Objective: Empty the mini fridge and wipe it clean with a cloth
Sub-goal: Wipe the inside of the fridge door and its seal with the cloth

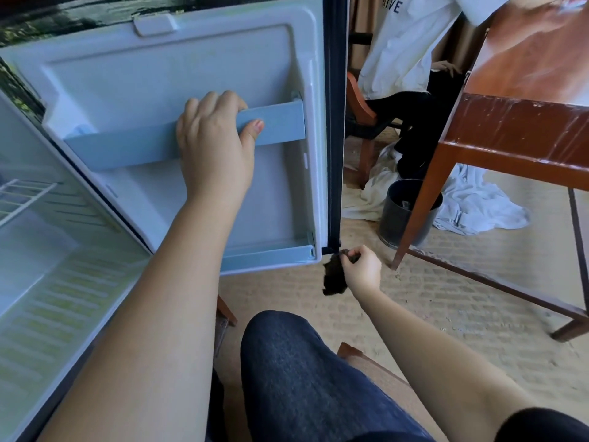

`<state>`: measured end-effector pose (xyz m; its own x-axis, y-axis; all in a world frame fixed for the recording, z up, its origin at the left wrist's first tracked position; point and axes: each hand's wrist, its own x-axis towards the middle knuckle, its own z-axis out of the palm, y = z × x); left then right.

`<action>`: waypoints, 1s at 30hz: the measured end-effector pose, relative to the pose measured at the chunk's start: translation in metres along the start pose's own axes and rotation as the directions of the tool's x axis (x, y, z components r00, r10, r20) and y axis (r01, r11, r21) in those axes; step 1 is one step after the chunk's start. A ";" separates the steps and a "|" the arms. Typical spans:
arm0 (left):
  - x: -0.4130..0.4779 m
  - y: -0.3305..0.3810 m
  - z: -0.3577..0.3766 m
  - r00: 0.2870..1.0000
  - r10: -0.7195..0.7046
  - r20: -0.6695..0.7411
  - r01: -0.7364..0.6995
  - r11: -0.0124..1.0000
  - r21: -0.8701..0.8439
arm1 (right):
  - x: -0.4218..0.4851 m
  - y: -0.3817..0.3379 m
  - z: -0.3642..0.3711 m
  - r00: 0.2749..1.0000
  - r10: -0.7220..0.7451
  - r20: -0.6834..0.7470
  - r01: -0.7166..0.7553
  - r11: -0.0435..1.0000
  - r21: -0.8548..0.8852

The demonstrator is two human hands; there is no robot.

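Over beige carpet, my left hand is gripping the white fridge door by its blue plastic rail, probably steadying it, my right hand pinching a black cloth at its corner.

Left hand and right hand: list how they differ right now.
The left hand is up on the upper rail of the fridge door; the right hand is low, near that door's bottom corner. The left hand curls over the hard rail, thumb in front; the right hand pinches a small dark cloth that hangs from it. Both are bare and both hold something.
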<state>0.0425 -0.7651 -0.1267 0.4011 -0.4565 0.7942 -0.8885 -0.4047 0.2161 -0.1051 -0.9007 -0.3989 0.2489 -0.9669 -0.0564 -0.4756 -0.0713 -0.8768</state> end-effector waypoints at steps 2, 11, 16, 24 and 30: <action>-0.001 -0.002 0.002 1.000 0.019 -0.010 -0.019 1.000 -0.001 | -0.002 0.003 -0.017 0.999 -0.038 0.001 0.038 0.999 -0.026; 0.002 0.000 0.008 1.000 -0.007 -0.013 0.007 1.000 0.015 | -0.026 -0.162 -0.106 0.626 -0.747 -0.225 0.770 0.638 0.024; -0.001 -0.001 0.004 1.000 0.011 -0.018 -0.011 1.000 0.014 | -0.025 -0.307 -0.147 0.218 -0.843 -0.491 0.956 0.286 -0.066; -0.003 -0.002 0.001 0.999 0.017 -0.027 -0.017 1.000 0.013 | 0.025 -0.346 -0.131 0.031 -0.999 -0.037 0.936 0.042 -0.349; 0.004 -0.014 -0.010 0.992 0.101 0.076 -0.096 0.993 -0.065 | 0.029 -0.348 -0.168 0.072 -0.955 0.287 0.957 -0.014 -0.289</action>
<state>0.0547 -0.7529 -0.1206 0.3248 -0.5542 0.7664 -0.9357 -0.3065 0.1749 -0.0745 -0.9453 -0.0150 0.7143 0.0685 0.6965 0.0015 -0.9953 0.0964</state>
